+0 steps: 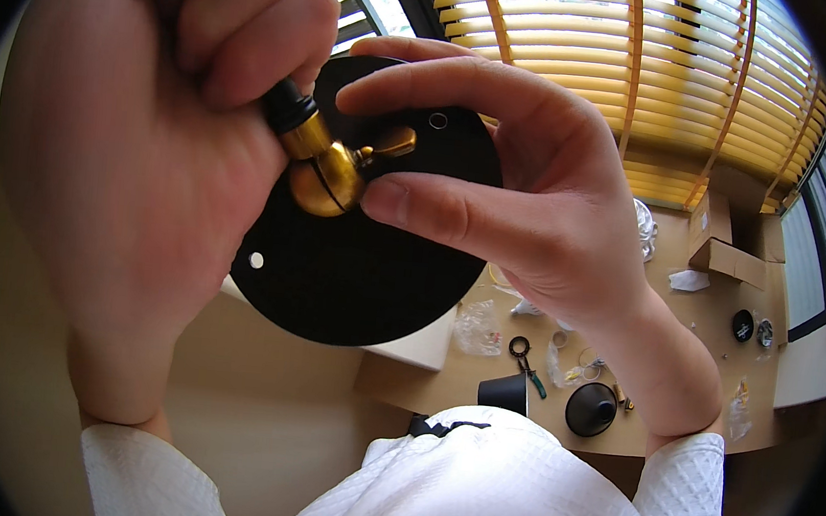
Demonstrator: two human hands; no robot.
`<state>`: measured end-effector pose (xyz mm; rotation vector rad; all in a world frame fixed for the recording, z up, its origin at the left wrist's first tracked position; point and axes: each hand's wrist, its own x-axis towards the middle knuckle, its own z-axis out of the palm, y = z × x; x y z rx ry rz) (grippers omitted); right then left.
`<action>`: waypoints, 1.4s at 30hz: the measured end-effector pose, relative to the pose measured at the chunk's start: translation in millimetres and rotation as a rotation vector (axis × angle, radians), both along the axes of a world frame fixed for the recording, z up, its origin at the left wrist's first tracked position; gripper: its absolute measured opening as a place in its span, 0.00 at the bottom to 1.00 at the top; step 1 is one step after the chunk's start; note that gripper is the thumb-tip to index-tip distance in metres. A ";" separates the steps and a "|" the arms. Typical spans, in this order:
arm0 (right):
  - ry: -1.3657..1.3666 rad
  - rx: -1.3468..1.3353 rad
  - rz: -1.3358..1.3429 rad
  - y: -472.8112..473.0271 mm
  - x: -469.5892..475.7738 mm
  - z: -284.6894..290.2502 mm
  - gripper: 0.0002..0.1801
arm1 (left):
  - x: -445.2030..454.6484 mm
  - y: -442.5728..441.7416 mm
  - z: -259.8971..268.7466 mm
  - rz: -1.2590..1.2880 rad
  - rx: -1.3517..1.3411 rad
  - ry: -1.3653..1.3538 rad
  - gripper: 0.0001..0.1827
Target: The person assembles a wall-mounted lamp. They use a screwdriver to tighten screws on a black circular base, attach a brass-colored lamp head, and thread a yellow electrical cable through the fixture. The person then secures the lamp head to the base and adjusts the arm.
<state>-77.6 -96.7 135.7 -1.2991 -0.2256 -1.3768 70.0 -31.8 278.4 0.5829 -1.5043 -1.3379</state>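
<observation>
Close to the camera, my left hand (144,131) is closed around the black end of a brass swivel joint (328,177), apparently a lamp fitting. A brass wing screw (394,142) sticks out of the joint's side. Behind the joint is a round black plate (367,276), perhaps a lamp backplate, with a small hole near each of two opposite edges. My right hand (538,173) reaches around the plate's right side, thumb and index finger apart on either side of the wing screw. Its thumb tip is beside the joint; I cannot tell whether it touches. Some right fingers are partly hidden.
Below right stands a table (438,393) with a black conical lampshade (591,410), a black cup-shaped piece (503,393), green-handled pliers (536,383), a black ring (519,346) and plastic bags (479,329). An open cardboard box (736,231) stands near the window blinds (571,51).
</observation>
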 end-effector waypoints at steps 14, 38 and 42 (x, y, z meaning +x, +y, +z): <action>0.352 -0.332 -0.260 -22.0 -19.2 11.6 0.20 | 0.4 -9.3 1.8 -0.060 -0.042 -0.051 0.17; 0.115 -0.170 -0.178 -14.8 -10.9 0.9 0.19 | -1.3 -15.3 9.7 -0.079 0.114 -0.034 0.19; 0.088 -0.181 -0.182 -14.5 -8.6 0.2 0.19 | 2.8 -16.0 10.5 -0.050 0.080 0.020 0.19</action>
